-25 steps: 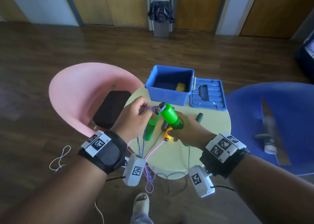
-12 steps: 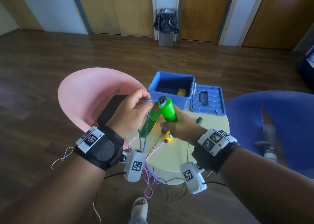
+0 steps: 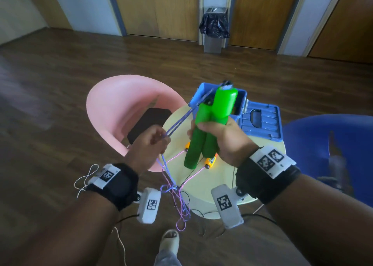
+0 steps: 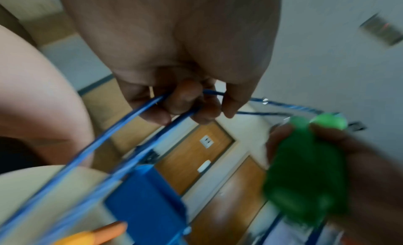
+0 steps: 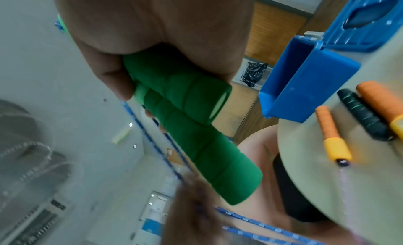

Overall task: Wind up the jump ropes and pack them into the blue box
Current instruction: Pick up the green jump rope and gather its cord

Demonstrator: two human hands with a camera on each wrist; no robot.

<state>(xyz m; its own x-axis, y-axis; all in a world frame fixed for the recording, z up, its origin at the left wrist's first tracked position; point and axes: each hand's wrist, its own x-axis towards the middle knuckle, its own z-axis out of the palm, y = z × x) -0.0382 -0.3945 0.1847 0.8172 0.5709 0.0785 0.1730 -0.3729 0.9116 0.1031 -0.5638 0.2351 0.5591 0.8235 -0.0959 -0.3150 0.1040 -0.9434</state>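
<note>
My right hand [image 3: 220, 136] grips the two green handles [image 3: 210, 122] [image 5: 191, 124] of a jump rope together, held upright above the round table [image 3: 201, 183]. Its blue cord [image 3: 181, 120] [image 4: 104, 141] runs in two strands from the handle tops down to my left hand [image 3: 153, 144], whose fingers [image 4: 181, 100] are curled round the strands. The cord then hangs off the table edge in a tangle. The open blue box [image 3: 196, 96] [image 5: 305, 86] stands behind the handles. Two orange handles [image 5: 333, 138] and a dark handle [image 5: 364, 117] lie on the table.
The box lid [image 3: 260, 122] lies to the right of the box. A pink chair [image 3: 121, 112] with a black cushion stands left of the table, a blue chair [image 3: 327, 146] right. Pink cord [image 3: 181, 211] and thin black cord dangle near my foot [image 3: 169, 243]. A bin stands at the far wall.
My right hand has raised both green handles upright, gathered in one grip. My left hand has slid down and left along the blue cord, drawing two strands taut.
</note>
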